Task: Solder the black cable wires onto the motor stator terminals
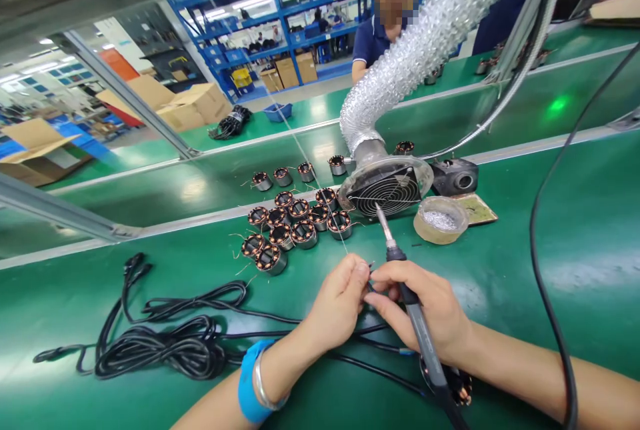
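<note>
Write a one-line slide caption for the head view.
The right hand holds a soldering iron near the left hand, with stators beyond on a green bench.

Soldering iron point(423, 330): held slanted, tip toward tabletop point(500, 277) far edge. Black cables point(195, 353): bundled, short of it. Dark wire end point(371, 265): pinched.

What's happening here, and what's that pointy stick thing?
Someone is working with both hands over a green bench. The right hand holds the pointy stick, a soldering iron, its tip pointing away from the person. The left hand pinches a thin dark piece, too small to see clearly, and the hands' fingertips are close together. Copper-wound rings sit beyond the hands, and black cables lie coiled to the left.
</note>
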A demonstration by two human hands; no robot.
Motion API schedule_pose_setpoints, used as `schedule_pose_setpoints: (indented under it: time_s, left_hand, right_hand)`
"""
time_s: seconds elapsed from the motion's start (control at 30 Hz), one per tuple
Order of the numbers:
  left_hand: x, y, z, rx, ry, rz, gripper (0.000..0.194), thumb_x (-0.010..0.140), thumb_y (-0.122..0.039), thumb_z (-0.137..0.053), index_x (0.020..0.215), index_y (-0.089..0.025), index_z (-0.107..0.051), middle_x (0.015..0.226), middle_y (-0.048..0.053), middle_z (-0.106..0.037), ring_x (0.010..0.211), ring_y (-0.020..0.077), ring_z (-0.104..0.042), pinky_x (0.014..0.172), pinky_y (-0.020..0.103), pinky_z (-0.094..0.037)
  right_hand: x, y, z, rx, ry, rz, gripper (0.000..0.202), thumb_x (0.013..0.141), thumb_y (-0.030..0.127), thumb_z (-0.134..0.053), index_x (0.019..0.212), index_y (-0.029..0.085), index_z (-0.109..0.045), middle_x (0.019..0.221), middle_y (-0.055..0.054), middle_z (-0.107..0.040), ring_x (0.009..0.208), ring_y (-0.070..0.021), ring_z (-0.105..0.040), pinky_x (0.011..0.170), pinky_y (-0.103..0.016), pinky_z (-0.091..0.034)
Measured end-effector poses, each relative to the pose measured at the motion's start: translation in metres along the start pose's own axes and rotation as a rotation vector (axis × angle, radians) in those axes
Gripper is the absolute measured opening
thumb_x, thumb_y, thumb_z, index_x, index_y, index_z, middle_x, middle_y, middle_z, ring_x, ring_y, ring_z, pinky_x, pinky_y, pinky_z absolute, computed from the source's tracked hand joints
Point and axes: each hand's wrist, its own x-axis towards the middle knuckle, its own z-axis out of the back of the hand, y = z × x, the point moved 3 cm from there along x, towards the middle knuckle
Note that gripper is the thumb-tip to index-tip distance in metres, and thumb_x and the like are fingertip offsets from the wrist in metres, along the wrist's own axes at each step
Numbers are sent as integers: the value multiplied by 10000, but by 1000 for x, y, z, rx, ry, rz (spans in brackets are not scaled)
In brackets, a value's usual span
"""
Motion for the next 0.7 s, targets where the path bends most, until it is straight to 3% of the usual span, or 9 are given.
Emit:
schedule_pose_setpoints:
  time_s: [0.13,0.23,0.3,0.4,0.6,0.7]
  left_hand:
    - [-3,-6,2,382,35,-111,340,983,-470,-415,817,-190,-514,755,2,-532,682,136,-473,634,253,-392]
    - [-6,-10,-1,499,90,-134,285,998,-391,-375,901,-187,-550,870,40,-597,846,188,-535,766,305,-409]
    - [-7,-13,-1,561,113,-118,278,1001,-390,-369,932,-188,-547,878,32,-597,824,184,-526,754,309,-395]
    - [-7,-17,1,614,120,-98,241,997,-382,-397,879,-200,-503,796,-14,-533,732,152,-463,682,284,-353]
    - [0,-12,4,308,193,-18,300,967,-452,-459,816,-193,-454,666,-50,-446,600,103,-369,564,234,-302]
    - [3,-5,2,28,217,129,388,881,-558,-562,798,-201,-434,561,-101,-318,473,68,-211,445,212,-169]
  right_hand:
    - [10,-2,11,-63,3,64,278,831,145,-671,1078,213,-564,919,-30,-694,752,-170,-624,718,-326,-544]
    - [14,-4,12,-38,89,139,260,879,85,-592,1104,214,-585,826,-10,-691,674,-152,-577,635,-303,-505]
    - [14,-6,13,-24,116,149,250,890,63,-562,1086,214,-602,754,5,-670,622,-141,-549,582,-283,-474]
    - [15,-12,20,-10,98,84,233,884,67,-591,1058,222,-603,826,1,-698,668,-133,-589,628,-278,-499]
    - [17,-22,27,56,177,83,308,869,53,-624,1127,220,-614,851,1,-721,721,-127,-606,646,-249,-516]
    - [13,-25,25,35,142,135,312,856,36,-635,1117,206,-629,798,-4,-704,659,-125,-565,582,-247,-481]
